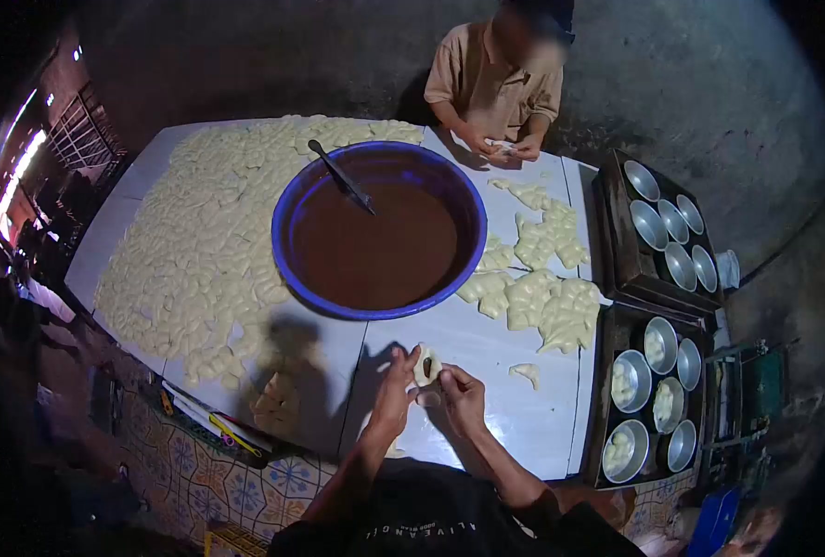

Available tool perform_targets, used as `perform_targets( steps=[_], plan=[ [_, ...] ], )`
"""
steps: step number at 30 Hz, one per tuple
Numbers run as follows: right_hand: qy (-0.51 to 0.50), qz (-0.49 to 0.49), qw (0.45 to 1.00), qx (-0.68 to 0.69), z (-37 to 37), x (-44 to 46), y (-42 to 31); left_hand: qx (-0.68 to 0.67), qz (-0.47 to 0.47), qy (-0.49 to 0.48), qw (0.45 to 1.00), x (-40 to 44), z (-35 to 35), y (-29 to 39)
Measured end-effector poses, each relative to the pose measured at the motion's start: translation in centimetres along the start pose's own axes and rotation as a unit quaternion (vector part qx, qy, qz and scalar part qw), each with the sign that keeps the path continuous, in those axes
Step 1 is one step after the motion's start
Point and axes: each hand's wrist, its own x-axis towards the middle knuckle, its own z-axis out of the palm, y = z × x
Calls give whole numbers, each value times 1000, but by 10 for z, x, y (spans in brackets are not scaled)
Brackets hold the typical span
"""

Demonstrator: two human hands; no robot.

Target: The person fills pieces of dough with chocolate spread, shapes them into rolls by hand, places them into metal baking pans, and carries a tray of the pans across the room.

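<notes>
dough piece [426, 366]: being held up above the table [487, 441], between the two hands, on the near side of the blue basin [473, 232]; showing a dark patch [427, 368] at its middle, probably filling.
handling (judged): likely behaving as light, soft and stretchy, perhaps a little tacky; probably tearing if pulled thin round the dark patch. the pale rim is looking like the best hold, with a light pinch.
dough vs fingers: lying against the raised fingers of the left hand, its lower right edge meeting the right fingertips; pale rim and dark patch are showing between.
left hand [394, 395]: gripping the dough piece along its left side, fingers pointing up; exact thumb placement is not showing clearly.
right hand [464, 399]: curling inward, thumb and fingertips seemingly pinching the dough edge.
blue basin contents: brown paste [375, 251] is filling much of it; a dark utensil [341, 178] is leaning over the far rim.
table dough: spread dough [190, 232] is covering the left side; dough clumps [552, 306] are lying right of the basin.
crates: metal tins [650, 226] are standing in both at the right; some nearer ones are holding dough balls [621, 452].
co-worker [491, 79]: standing across the table, both hands working something pale.
</notes>
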Motion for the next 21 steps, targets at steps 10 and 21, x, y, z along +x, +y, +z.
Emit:
perform_targets(
  steps=[10,21],
  plan=[
    [-64,-259,955,-128,-20,-13,-8,190,224,-72,953,-29,-13,-28],
    [-100,-142,946,-272,-26,-28,14,233,214,-2,949,-31,-27,-50]
  ],
)
